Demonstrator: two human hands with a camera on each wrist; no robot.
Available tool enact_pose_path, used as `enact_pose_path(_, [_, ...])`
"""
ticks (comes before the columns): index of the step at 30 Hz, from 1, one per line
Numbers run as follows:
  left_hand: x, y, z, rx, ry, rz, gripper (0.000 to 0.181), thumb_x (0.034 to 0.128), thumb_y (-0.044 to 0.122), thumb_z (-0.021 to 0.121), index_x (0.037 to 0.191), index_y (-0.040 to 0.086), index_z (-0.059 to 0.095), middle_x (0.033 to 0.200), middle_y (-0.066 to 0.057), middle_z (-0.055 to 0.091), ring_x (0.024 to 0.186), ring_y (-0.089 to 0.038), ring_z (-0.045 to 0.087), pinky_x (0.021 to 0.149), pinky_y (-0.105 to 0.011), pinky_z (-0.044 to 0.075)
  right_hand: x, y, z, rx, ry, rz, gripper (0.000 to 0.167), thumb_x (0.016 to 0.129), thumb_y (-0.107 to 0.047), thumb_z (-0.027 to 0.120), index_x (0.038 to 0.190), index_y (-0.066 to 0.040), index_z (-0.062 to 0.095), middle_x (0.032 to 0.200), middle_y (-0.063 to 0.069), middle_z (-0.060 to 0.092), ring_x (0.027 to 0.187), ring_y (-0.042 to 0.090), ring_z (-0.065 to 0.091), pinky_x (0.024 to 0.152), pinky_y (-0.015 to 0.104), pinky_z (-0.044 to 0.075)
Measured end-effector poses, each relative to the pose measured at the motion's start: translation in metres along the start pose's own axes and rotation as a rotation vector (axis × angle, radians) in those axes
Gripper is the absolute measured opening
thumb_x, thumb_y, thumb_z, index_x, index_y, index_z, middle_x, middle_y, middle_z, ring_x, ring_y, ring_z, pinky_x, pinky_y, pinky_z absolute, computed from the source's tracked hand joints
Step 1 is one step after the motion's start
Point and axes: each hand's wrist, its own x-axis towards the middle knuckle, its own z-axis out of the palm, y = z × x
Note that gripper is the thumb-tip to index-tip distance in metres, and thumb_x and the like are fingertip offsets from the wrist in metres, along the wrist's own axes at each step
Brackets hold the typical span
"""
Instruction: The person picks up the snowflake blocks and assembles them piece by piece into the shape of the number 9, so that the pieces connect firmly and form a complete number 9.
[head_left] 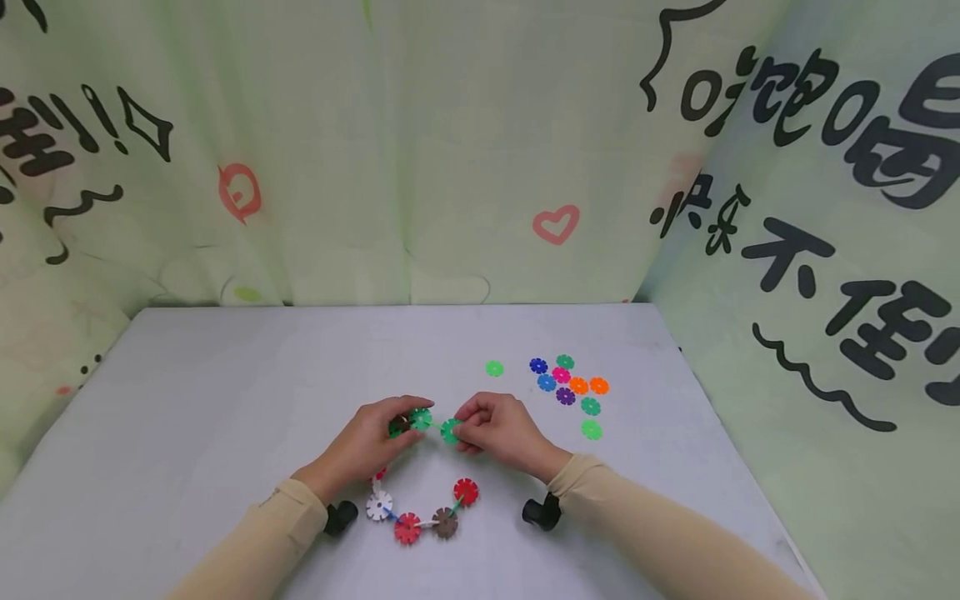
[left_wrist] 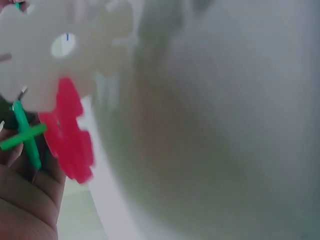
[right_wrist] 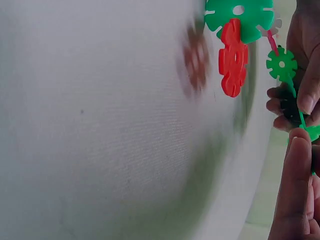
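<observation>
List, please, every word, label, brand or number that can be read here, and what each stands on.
"吃饱喝" (probably): right curtain, upper row.
"快乐": right curtain, beneath.
"不": right curtain, lower; what follows is unclear.
Left curtain: large black characters, cut off and unreadable, with "!" beside them.
Plastic discs: no readable text.

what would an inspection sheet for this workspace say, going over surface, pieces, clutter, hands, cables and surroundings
Surface: white tabletop, with discs lying on it.
Job's things: curved chain of notched plastic discs nearest the wearer; ten loose notched discs in mixed colours, farther off, mostly to the right.
Clutter: nothing seen.
Hands: left hand holds the chain's green part; right hand pinches a green disc close to it.
Cables: nothing seen.
Surroundings: pale green printed curtain behind and on both sides.
</observation>
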Motion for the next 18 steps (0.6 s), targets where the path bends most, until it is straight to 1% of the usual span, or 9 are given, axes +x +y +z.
enact_pose_path(4, [-0.0008, 0.0013, 0.0007, 0.081, 0.033, 0.072, 0.036, 0.0923, 0.015, 0.074, 0.128, 0.018, 0.067, 0.117, 0.008, 0.064, 0.097, -0.01, 0.06, 0.085, -0.034, 0.052, -0.0005, -0.0015, 0.0015, 0.018, 0.019, 0.002, 0.012, 0.091, -0.004, 0.072, 0.099, 0.002, 0.065, 0.078, 0.009, 0.071, 0.074, 0.024, 0.072, 0.069, 0.034, 0.059])
enact_pose_path(7, [-0.0001, 0.0015, 0.0029, 0.139, 0.074, 0.138, 0.027, 0.0919, 0.012, 0.074, 0.118, 0.019, 0.072, 0.112, 0.008, 0.064, 0.095, -0.01, 0.062, 0.082, -0.033, 0.053, -0.0007, -0.0028, 0.0023, 0.032, 0.028, 0.007, 0.014, 0.091, -0.005, 0.072, 0.1, 0.003, 0.065, 0.079, 0.01, 0.071, 0.075, 0.025, 0.072, 0.069, 0.034, 0.059])
enact_pose_path(10, [0.0015, 0.0015, 0.0048, 0.146, 0.103, 0.197, 0.021, 0.0901, 0.006, 0.074, 0.108, 0.017, 0.074, 0.108, 0.007, 0.064, 0.094, -0.011, 0.063, 0.081, -0.033, 0.054, -0.0005, -0.0041, 0.0035, 0.045, 0.037, 0.01, 0.015, 0.091, -0.005, 0.073, 0.101, 0.004, 0.065, 0.08, 0.011, 0.071, 0.075, 0.027, 0.072, 0.07, 0.035, 0.059])
enact_pose_path(11, [0.0021, 0.0014, 0.0054, 0.141, 0.11, 0.208, 0.02, 0.0892, 0.004, 0.075, 0.105, 0.017, 0.075, 0.107, 0.007, 0.064, 0.094, -0.012, 0.064, 0.082, -0.032, 0.054, -0.0002, -0.0041, 0.0041, 0.05, 0.038, 0.011, 0.015, 0.091, -0.004, 0.072, 0.101, 0.004, 0.065, 0.081, 0.012, 0.071, 0.075, 0.027, 0.072, 0.07, 0.035, 0.059])
enact_pose_path(13, [0.0031, 0.0017, 0.0057, 0.125, 0.117, 0.219, 0.02, 0.0878, 0.002, 0.075, 0.102, 0.015, 0.075, 0.106, 0.006, 0.065, 0.094, -0.012, 0.064, 0.083, -0.031, 0.054, 0.0004, -0.0047, 0.0051, 0.057, 0.041, 0.016, 0.014, 0.091, -0.002, 0.071, 0.101, 0.006, 0.064, 0.081, 0.014, 0.071, 0.075, 0.028, 0.072, 0.07, 0.036, 0.059])
enact_pose_path(18, [0.0042, 0.0039, 0.0047, 0.057, 0.12, 0.204, 0.021, 0.0858, -0.001, 0.076, 0.098, 0.016, 0.075, 0.101, 0.007, 0.068, 0.092, -0.01, 0.065, 0.082, -0.03, 0.054, 0.002, -0.0063, 0.0057, 0.048, 0.031, 0.028, 0.012, 0.091, 0.002, 0.07, 0.1, 0.009, 0.064, 0.08, 0.016, 0.071, 0.074, 0.028, 0.072, 0.069, 0.036, 0.059])
